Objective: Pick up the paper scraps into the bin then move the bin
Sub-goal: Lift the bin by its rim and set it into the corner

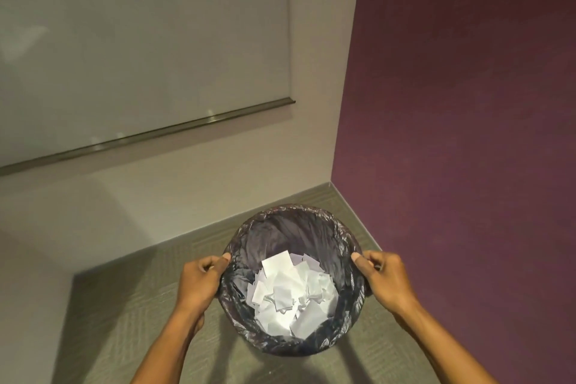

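- Bin [282, 227]: round, lined with a dark grey plastic bag [349, 290] folded over the rim. It is low in the view, near the corner where the pale wall [174, 193] meets the purple wall [467, 103]. Cannot tell if its base touches the floor.
- Paper scraps [291, 288]: white, cut and crumpled pieces heaped in the bottom of the bin, all inside the liner.
- Left hand [201, 282]: grasps the bin's left rim, thumb laid along the top edge, fingers curled under on the outside.
- Right hand [385, 279]: grasps the right rim the same way, thumb on top, fingers wrapped down the outer side.
- Both forearms reach in from the bottom edge, one to each side of the bin.
- Floor [124, 305]: grey-green carpet with a fine woven pattern; shadows of the arms and bin fall across it.
- Whiteboard [140, 40]: glossy panel on the pale wall, upper left, with a metal tray rail [149, 134] along its lower edge.
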Action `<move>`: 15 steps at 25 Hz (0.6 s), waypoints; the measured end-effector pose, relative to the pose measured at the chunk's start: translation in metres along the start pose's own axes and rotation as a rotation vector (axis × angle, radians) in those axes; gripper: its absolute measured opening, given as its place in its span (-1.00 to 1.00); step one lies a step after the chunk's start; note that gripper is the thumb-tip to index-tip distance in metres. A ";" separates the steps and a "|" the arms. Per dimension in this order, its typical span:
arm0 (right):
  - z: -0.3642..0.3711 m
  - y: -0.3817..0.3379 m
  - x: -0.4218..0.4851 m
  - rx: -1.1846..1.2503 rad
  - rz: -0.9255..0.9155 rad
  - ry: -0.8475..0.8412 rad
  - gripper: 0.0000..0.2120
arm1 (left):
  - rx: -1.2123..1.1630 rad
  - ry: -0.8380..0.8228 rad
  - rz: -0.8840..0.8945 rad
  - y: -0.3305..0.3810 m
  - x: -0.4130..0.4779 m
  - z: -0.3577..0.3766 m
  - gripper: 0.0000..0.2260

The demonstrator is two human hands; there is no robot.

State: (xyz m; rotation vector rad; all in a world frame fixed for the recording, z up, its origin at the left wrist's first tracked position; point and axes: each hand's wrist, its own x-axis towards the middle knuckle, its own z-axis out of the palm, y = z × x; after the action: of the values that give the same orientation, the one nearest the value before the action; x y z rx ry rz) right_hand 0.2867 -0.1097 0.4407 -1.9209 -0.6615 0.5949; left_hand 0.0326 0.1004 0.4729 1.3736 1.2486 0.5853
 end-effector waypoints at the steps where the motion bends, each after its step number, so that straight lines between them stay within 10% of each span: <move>1: -0.007 -0.004 -0.004 0.004 0.007 -0.015 -0.59 | 0.004 -0.005 -0.001 0.003 -0.007 0.000 -0.77; 15: -0.054 -0.019 -0.022 -0.070 0.009 -0.006 -0.62 | 0.080 -0.036 0.033 0.025 -0.043 0.021 -0.73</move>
State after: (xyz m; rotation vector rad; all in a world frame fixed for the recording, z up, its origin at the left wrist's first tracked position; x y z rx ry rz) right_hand 0.3029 -0.1524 0.4819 -1.9891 -0.6861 0.5897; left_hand 0.0463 0.0589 0.5041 1.4677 1.2339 0.5366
